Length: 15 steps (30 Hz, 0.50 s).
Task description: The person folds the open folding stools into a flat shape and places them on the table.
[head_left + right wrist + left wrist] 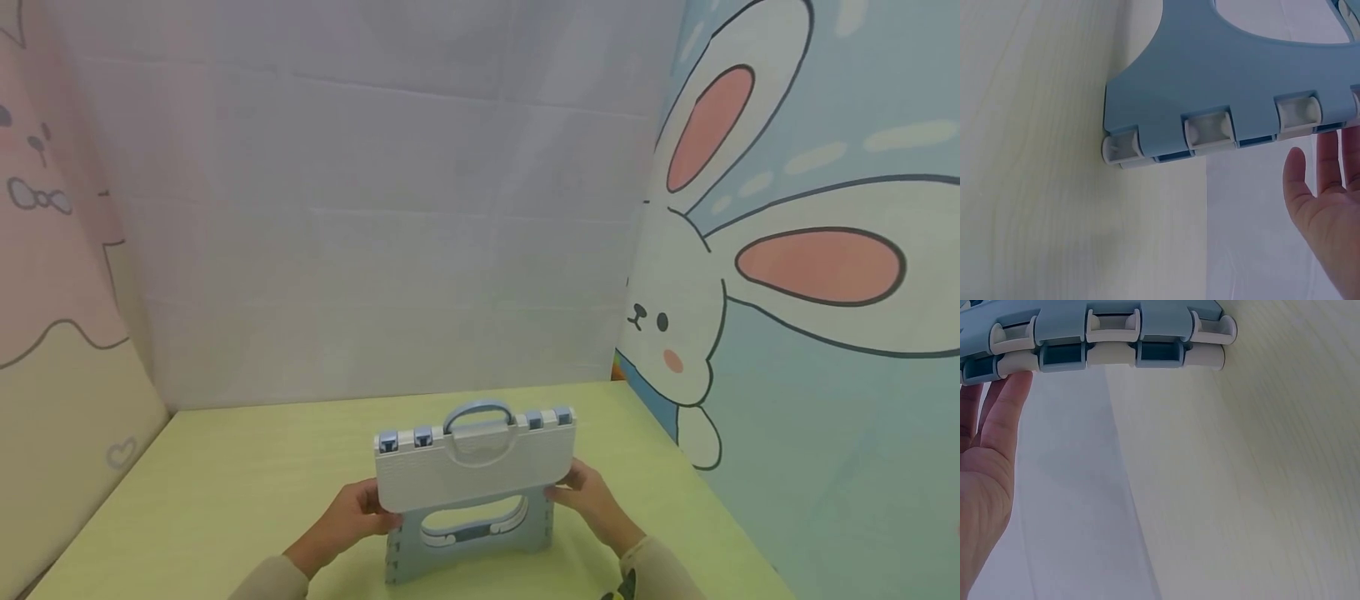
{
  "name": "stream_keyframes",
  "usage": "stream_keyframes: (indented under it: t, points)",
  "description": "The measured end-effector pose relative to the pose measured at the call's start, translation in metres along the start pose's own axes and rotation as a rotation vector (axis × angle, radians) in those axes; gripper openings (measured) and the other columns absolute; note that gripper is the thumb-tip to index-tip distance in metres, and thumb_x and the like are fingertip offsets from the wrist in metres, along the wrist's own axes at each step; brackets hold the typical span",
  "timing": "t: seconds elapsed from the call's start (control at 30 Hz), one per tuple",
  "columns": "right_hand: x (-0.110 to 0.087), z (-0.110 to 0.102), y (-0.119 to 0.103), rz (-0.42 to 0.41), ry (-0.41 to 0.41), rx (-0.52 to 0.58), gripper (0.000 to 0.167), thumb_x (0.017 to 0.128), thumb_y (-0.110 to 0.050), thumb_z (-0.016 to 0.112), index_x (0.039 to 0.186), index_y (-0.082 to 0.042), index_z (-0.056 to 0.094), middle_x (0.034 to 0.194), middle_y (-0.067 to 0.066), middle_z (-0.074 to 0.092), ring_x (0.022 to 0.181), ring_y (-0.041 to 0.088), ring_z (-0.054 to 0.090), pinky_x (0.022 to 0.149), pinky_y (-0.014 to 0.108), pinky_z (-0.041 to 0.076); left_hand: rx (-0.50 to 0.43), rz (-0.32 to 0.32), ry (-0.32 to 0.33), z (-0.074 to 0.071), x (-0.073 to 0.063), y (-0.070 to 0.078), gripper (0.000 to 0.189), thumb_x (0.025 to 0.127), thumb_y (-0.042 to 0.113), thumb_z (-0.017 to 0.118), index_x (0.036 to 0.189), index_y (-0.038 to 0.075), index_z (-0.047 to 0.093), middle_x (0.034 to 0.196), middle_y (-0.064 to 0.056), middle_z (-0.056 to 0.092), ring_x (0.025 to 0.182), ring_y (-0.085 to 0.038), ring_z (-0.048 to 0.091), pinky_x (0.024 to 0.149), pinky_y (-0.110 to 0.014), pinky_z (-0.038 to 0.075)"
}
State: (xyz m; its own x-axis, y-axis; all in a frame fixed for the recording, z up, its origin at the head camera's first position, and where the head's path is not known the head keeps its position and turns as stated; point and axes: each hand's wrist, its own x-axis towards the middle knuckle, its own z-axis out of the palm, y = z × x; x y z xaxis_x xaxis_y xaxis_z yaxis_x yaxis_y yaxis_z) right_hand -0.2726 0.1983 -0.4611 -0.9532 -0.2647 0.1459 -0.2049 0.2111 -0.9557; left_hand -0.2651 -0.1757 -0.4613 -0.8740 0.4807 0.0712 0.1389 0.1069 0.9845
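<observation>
A white and light-blue folding step stool [472,475] is held upright, folded nearly flat, over the pale yellow table in the head view. Its blue carry handle [477,407] arches up from the top edge, and an oval opening shows in the blue lower panel [465,557]. My left hand [348,517] grips the stool's left side, thumb toward the front. On the opposite side my right hand [592,498] holds it, thumb in front and fingers partly hidden behind. Blue and white hinges [1113,328] [1210,130] line its side edges in both wrist views.
The pale yellow wood-grain table [247,467] extends around the stool. A white sheet [390,208] hangs behind it. A pink and cream cartoon panel [60,275] stands at left, and a blue rabbit panel [825,417] at right.
</observation>
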Motion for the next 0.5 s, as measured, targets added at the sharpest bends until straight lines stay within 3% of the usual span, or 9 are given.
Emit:
stream_keyframes:
  t: [0.27,0.5]
  points:
    - [0.0003,-0.0011,0.0013,-0.009,-0.006,-0.034,0.048,0.088,-0.012,0.064,0.126,0.013,0.049,0.118,0.023,0.06,0.101,0.02,0.057,0.091,0.041,0.047,0.012,0.018,-0.003,0.0003,-0.0007,0.0,0.047,0.087,0.008,0.067,0.123,-0.018,0.049,0.111,-0.021,0.064,0.09,-0.017,0.061,0.079,-0.037,0.055]
    - [0.0,-0.0002,0.0011,-0.001,-0.007,-0.04,0.041,0.09,-0.012,0.063,0.121,0.013,0.053,0.112,0.018,0.063,0.097,0.015,0.058,0.09,0.04,0.047,-0.002,0.0,0.003,0.0015,-0.0015,0.0002,0.045,0.087,0.007,0.067,0.121,-0.018,0.051,0.115,-0.024,0.063,0.095,-0.022,0.062,0.081,-0.042,0.054]
